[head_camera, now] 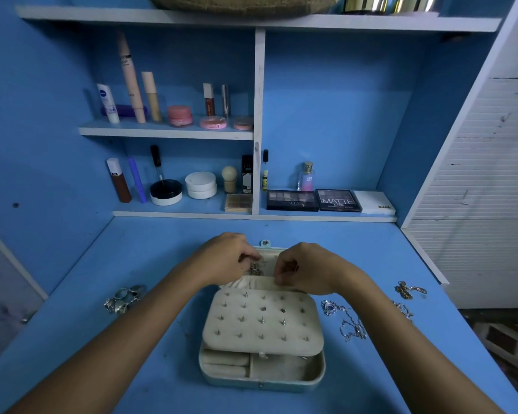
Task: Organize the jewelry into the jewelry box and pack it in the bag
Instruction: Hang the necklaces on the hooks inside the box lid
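Head view: cream padded jewelry box (262,369) open on blue bench (132,383), long axis running away, studded earring panel (262,321) raised. Left hand (225,258) pinches metal trinket (255,268); right hand (304,268) pinches pocket edge (251,283). Rings (124,298) left, silver chains (346,321) right.

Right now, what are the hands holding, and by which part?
Left hand pinches a small metal jewelry piece by its top; right hand pinches the lid pocket's edge.

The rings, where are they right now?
In the head view, the rings lie in a pile on the desk, left of the jewelry box, beside the left forearm.
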